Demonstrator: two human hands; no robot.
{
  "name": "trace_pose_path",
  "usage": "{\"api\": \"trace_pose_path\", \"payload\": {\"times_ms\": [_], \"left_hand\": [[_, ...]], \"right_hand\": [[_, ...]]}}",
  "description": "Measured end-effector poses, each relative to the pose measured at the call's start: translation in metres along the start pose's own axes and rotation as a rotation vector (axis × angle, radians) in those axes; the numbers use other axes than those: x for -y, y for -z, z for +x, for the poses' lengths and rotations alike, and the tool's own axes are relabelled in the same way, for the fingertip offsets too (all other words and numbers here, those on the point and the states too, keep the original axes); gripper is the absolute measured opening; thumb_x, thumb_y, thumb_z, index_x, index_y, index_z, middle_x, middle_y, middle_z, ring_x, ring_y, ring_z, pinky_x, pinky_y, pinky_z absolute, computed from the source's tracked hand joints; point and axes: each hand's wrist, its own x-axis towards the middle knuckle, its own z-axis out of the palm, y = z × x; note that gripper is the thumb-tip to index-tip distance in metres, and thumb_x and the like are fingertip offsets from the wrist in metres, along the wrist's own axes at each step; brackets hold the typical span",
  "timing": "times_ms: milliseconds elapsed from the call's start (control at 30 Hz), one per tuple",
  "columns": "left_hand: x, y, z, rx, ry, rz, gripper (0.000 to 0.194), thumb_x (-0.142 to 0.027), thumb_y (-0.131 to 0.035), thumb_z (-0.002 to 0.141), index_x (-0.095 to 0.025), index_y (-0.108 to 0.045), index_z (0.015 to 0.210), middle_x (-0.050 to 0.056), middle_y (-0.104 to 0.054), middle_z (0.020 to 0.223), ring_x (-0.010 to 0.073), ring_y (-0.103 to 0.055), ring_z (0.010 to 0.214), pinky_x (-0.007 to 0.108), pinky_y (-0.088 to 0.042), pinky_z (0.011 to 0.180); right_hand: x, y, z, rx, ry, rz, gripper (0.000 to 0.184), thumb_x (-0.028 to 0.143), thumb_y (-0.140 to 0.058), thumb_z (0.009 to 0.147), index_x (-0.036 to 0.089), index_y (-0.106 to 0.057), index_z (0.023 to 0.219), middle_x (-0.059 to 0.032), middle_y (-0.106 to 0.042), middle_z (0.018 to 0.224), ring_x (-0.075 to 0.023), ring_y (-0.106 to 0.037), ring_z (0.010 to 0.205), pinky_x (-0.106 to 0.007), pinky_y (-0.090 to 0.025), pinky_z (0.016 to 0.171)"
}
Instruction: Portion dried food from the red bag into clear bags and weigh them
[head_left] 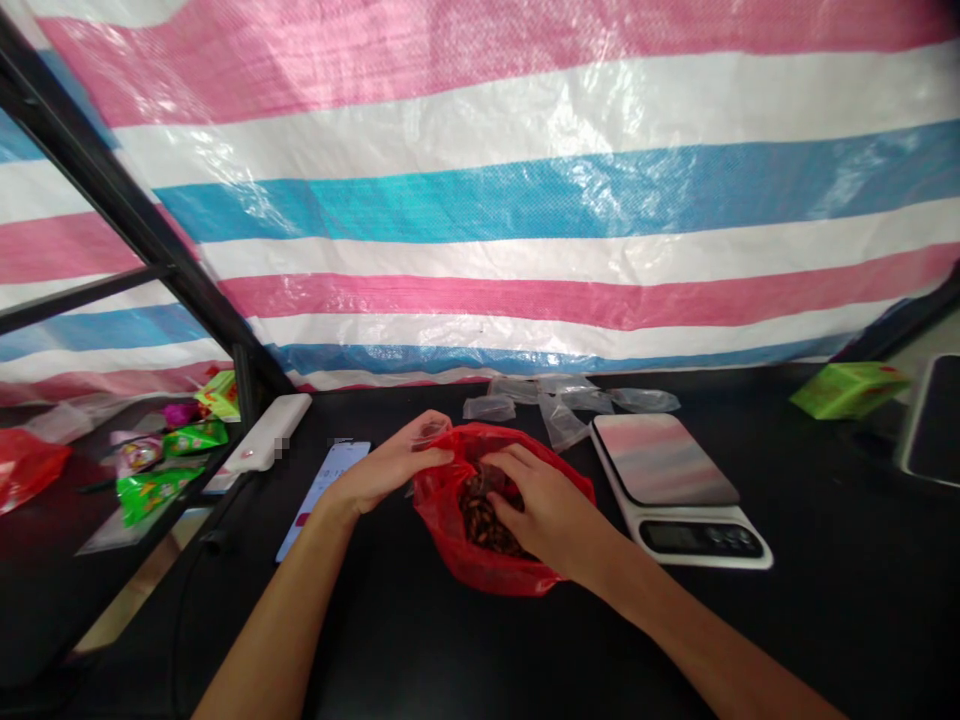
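A red plastic bag [495, 578] stands with its mouth wide on the black table, holding many small brown nut-like pieces [487, 525]. On its left rim my left hand [401, 462] is closed, the thumb pressing the red film. A bit of clear plastic [430, 432] shows by those fingers; whether it is gripped too is hard to tell. My right hand [544, 510] reaches into the bag from the right, thumb and fingers curled around some of the brown pieces. Its fingertips are partly hidden inside.
Right of the bag is a white kitchen scale [675, 490] with a bare metal plate. Several clear small bags [566, 405] lie behind. A phone [322, 495] and a white power strip [266, 435] are left, a green box [847, 390] far right. A striped sheet [525, 200] hangs behind.
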Motion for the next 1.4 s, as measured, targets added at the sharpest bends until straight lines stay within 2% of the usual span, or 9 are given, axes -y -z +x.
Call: {"api": "trace_pose_path", "payload": {"times_ms": [133, 333, 500, 733, 833, 1000, 1167, 1300, 1400], "left_hand": [[-0.002, 0.0, 0.005, -0.153, -0.151, 0.021, 0.029, -0.034, -0.077, 0.084, -0.02, -0.061, 0.103, 0.0, -0.063, 0.101, 0.0144, -0.06, 0.09, 0.025, -0.047, 0.082], [-0.005, -0.015, 0.007, -0.407, -0.435, 0.16, 0.023, -0.034, -0.074, 0.086, -0.02, -0.057, 0.093, -0.003, -0.057, 0.083, 0.01, -0.052, 0.073, 0.021, -0.042, 0.068], [-0.005, -0.036, 0.002, -0.344, -0.387, 0.208, 0.023, -0.035, -0.072, 0.087, -0.02, -0.056, 0.091, -0.004, -0.054, 0.077, 0.0101, -0.05, 0.068, 0.021, -0.041, 0.064], [0.011, -0.062, 0.004, -0.115, -0.338, 0.197, 0.018, -0.028, -0.07, 0.085, -0.02, -0.06, 0.098, -0.001, -0.065, 0.086, 0.0146, -0.059, 0.077, 0.025, -0.047, 0.07], [0.016, -0.069, 0.005, -0.153, -0.355, 0.158, 0.022, -0.025, -0.071, 0.082, -0.02, -0.061, 0.102, -0.001, -0.067, 0.088, 0.0162, -0.061, 0.081, 0.025, -0.048, 0.074], [0.018, -0.074, 0.007, -0.192, -0.356, 0.18, 0.021, -0.029, -0.068, 0.087, -0.02, -0.061, 0.105, 0.0, -0.066, 0.091, 0.0164, -0.06, 0.082, 0.026, -0.048, 0.074], [0.019, -0.076, 0.008, -0.185, -0.368, 0.121, 0.022, -0.033, -0.068, 0.088, -0.019, -0.059, 0.102, 0.0, -0.064, 0.09, 0.0158, -0.058, 0.082, 0.026, -0.048, 0.077], [0.02, -0.077, 0.009, -0.142, -0.345, 0.041, 0.025, -0.035, -0.07, 0.087, -0.02, -0.055, 0.101, 0.001, -0.061, 0.092, 0.0157, -0.058, 0.083, 0.027, -0.049, 0.078], [0.019, -0.073, 0.011, -0.288, -0.338, 0.048, 0.031, -0.034, -0.072, 0.086, -0.022, -0.048, 0.101, -0.002, -0.057, 0.087, 0.013, -0.056, 0.078, 0.024, -0.047, 0.075]], "right_hand": [[0.003, 0.007, 0.002, -0.095, -0.07, 0.067, 0.033, 0.017, -0.061, 0.091, 0.025, -0.065, 0.123, -0.0052, -0.071, 0.119, -0.0221, -0.068, 0.105, -0.038, -0.053, 0.097], [0.003, 0.025, 0.008, -0.27, -0.124, 0.053, 0.03, 0.024, -0.06, 0.093, 0.027, -0.065, 0.123, -0.004, -0.074, 0.118, -0.0232, -0.07, 0.106, -0.039, -0.053, 0.097], [0.007, 0.033, 0.009, -0.422, 0.048, 0.1, 0.034, 0.024, -0.06, 0.096, 0.026, -0.063, 0.13, -0.0071, -0.069, 0.126, -0.0247, -0.065, 0.117, -0.042, -0.05, 0.106], [0.013, 0.028, 0.002, -0.284, 0.203, 0.023, 0.046, 0.021, -0.06, 0.096, 0.031, -0.058, 0.14, -0.0085, -0.06, 0.129, -0.0238, -0.063, 0.119, -0.038, -0.056, 0.104], [0.011, 0.026, 0.002, -0.25, 0.242, 0.03, 0.05, 0.017, -0.057, 0.097, 0.033, -0.054, 0.144, -0.0082, -0.058, 0.133, -0.0229, -0.061, 0.123, -0.039, -0.054, 0.106], [0.008, 0.029, 0.003, -0.296, 0.357, 0.033, 0.04, 0.013, -0.051, 0.101, 0.031, -0.06, 0.136, -0.0075, -0.059, 0.14, -0.0237, -0.057, 0.131, -0.044, -0.051, 0.111], [0.007, 0.03, 0.003, -0.298, 0.366, 0.007, 0.047, 0.016, -0.051, 0.103, 0.032, -0.051, 0.147, -0.0072, -0.06, 0.144, -0.0248, -0.057, 0.134, -0.046, -0.048, 0.114], [0.007, 0.03, 0.004, -0.364, 0.346, 0.005, 0.04, 0.02, -0.057, 0.101, 0.03, -0.055, 0.14, -0.0084, -0.061, 0.136, -0.025, -0.058, 0.129, -0.044, -0.048, 0.112], [0.008, 0.034, 0.006, -0.435, 0.244, 0.036, 0.026, 0.023, -0.06, 0.098, 0.026, -0.059, 0.124, -0.008, -0.064, 0.118, -0.0239, -0.063, 0.111, -0.04, -0.053, 0.097]]}}
